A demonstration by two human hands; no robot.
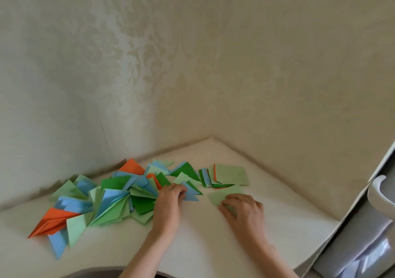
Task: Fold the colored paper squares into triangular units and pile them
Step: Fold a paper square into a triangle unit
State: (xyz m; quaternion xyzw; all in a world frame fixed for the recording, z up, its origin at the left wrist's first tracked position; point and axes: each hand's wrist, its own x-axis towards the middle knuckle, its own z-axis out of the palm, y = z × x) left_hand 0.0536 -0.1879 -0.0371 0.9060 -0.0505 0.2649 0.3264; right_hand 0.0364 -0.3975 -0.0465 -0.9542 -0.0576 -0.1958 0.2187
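i am watching the light green sheet (215,198) lying flat on the white table (192,245), directly under and just ahead of the right hand (243,210). its visible part is sticking out from beneath the fingers toward the left and toward the wall, so its long axis seems to be running left to right across me, tilted slightly away on the right side; the near edge is hidden by the hand, so i cannot tell its full outline or whether a crease is already in it. the right hand is resting on it with fingers bent and spread, pressing down rather than lifting; whether the thumb is pinching an edge i cannot tell.

the left hand (171,194) is lying well to the left of that sheet, curled over a blue triangular unit (191,194) at the right edge of the pile of folded triangles (106,201). that unit is pointing its tip down and to the right, toward the green sheet, with a gap of bare table between them. the fingers appear to be gripping it.

so i am judging the right hand to be the nearer one for the next fold, with the left needing to cross rightward to help.

beyond the sheet, closer to the wall, the stack of unfolded squares (232,174) is sitting just behind the right hand. a white handle (378,194) is showing at the far right.
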